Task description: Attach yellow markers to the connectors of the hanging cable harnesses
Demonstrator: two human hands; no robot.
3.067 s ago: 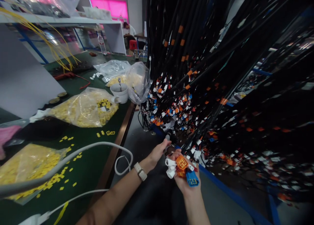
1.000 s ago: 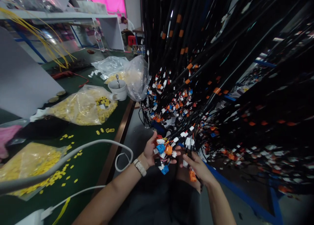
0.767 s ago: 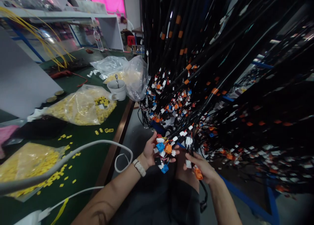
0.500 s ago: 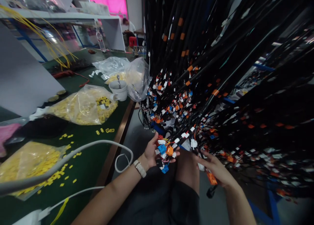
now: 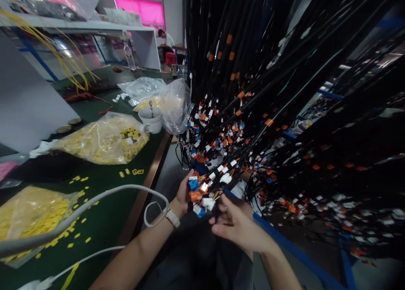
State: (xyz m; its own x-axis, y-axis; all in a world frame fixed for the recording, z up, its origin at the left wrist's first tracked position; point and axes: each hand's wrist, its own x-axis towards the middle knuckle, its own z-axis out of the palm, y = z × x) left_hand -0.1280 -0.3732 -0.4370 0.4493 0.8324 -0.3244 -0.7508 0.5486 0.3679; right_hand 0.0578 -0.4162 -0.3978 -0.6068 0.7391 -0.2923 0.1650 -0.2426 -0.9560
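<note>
A bunch of wire-harness connectors (image 5: 195, 196), blue, orange and white, lies in my left hand (image 5: 182, 197), whose fingers curl round it from the left and below. Black-sleeved wires with white tags run from the bunch up to the right. My right hand (image 5: 236, 224) is just to the right, its bent fingertips close against a white connector (image 5: 209, 203) and thin yellow wires. What sits between its thumb and fingers is dark, and I cannot make it out. Behind both hands hangs a dense mass of black cable harnesses (image 5: 218, 70) with many small connectors.
On the green bench (image 5: 104, 222) at left lie bags of yellow parts (image 5: 101, 140), loose yellow pieces, a white mug (image 5: 151, 120) with a spoon and a thick grey cable (image 5: 104, 193). A blue frame (image 5: 284, 247) stands at right. A person (image 5: 166, 41) sits far back.
My right hand has moved left, up to the connectors in my left hand. The orange connector seen under it before no longer shows there. My left hand has shifted slightly left with the bunch.
</note>
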